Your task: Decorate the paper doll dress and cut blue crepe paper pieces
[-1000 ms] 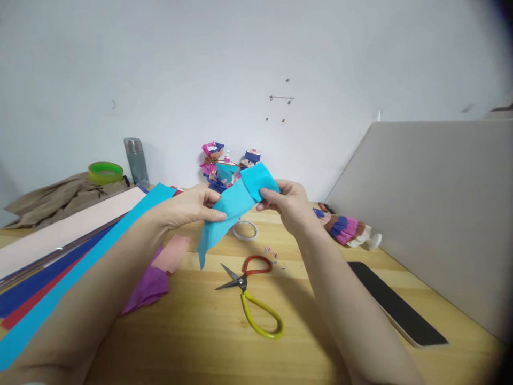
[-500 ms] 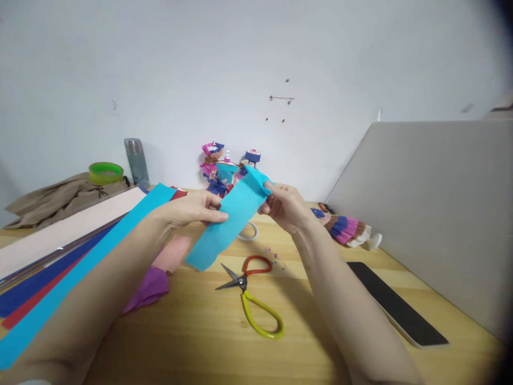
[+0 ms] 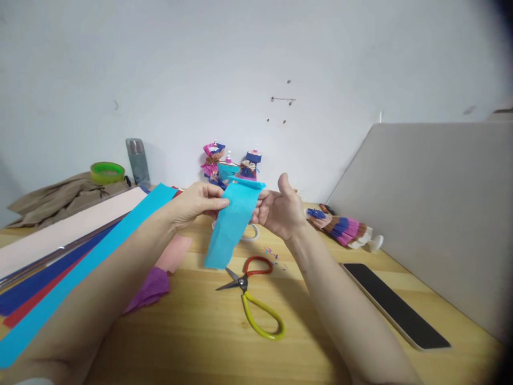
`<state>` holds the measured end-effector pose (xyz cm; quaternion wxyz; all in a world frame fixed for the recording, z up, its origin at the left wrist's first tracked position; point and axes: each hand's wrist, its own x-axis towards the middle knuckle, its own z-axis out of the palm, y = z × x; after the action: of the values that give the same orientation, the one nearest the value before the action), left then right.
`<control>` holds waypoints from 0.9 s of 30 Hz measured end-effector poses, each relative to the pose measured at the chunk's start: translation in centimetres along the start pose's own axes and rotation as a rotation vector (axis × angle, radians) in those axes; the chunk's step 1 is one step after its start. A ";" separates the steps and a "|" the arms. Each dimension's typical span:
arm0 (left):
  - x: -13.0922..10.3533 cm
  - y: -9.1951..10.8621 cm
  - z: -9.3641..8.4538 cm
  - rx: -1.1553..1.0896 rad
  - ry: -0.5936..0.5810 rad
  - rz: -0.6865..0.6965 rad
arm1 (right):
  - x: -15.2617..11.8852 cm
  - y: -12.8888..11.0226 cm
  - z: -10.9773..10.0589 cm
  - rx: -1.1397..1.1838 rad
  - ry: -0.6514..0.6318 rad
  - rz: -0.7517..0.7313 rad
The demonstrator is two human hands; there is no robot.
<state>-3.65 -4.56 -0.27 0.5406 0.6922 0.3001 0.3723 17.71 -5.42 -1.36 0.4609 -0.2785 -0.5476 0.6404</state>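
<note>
A strip of turquoise crepe paper (image 3: 233, 219) hangs slanting in the air, its upper edge folded over. My left hand (image 3: 196, 204) pinches the strip's left side between thumb and fingers. On the other side, my right hand (image 3: 282, 209) is open, palm up with the thumb raised; its fingertips reach behind the strip's right edge, and I cannot tell how firmly they touch. Below on the table lie spread scissors (image 3: 242, 283) with one red and one yellow handle. A white tape roll (image 3: 251, 233) is partly hidden behind the paper.
Long paper strips (image 3: 132, 224) lie at left, with purple crepe paper (image 3: 150, 289) and a pink piece (image 3: 176, 254) nearby. Colourful paper figures (image 3: 214, 160) stand by the wall; another (image 3: 347, 230) lies at right. A phone-like black slab (image 3: 395, 305), bottle (image 3: 137, 160) and green tape roll (image 3: 107, 172) are around.
My right hand has let go its thumb pinch and opened. The strip now hangs more steeply, with its folded edge turned nearly level. My left hand keeps its hold.
</note>
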 end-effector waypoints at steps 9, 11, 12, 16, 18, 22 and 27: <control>-0.7 0.8 0.2 0.017 -0.031 0.029 | -0.5 1.0 1.5 -0.112 0.029 -0.049; -0.8 1.0 -0.1 0.112 -0.049 0.037 | -0.6 0.8 1.5 -0.102 0.048 -0.071; -0.7 1.1 -0.3 0.162 -0.018 0.057 | -0.7 0.6 1.6 -0.092 0.051 -0.081; -0.2 0.7 -0.8 0.354 0.164 0.199 | -1.3 0.0 2.1 -0.018 0.029 -0.118; 0.1 0.1 -0.6 0.380 0.104 0.236 | -1.4 -0.1 2.4 0.034 -0.001 -0.137; 0.7 -1.3 0.9 0.204 -0.115 0.270 | -1.4 0.1 2.4 0.080 -0.030 -0.172; 1.1 -2.2 2.6 0.017 -0.065 0.201 | -1.0 0.1 1.4 0.012 -0.015 -0.157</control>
<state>-0.88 -4.57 -2.55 0.5041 0.7351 0.2146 0.3994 16.93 -6.96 -1.27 0.5075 -0.2269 -0.5672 0.6077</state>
